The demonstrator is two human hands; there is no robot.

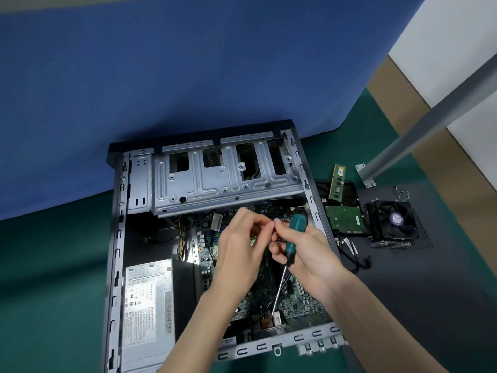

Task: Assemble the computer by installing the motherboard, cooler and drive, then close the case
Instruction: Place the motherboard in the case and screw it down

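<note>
The open computer case lies flat on the green mat. A green motherboard sits inside it, partly hidden by my hands. My right hand grips a teal-handled screwdriver, its shaft pointing down toward the board's near edge. My left hand hovers over the board, its fingertips pinched against those of my right hand; whether something small is between them is too small to tell. To the right of the case lie the black cooler with its fan and the drive, circuit side up.
A silver power supply fills the case's near left corner. The metal drive cage spans the far end. A RAM stick, loose cables and the dark side panel lie right of the case. A grey table leg slants at upper right.
</note>
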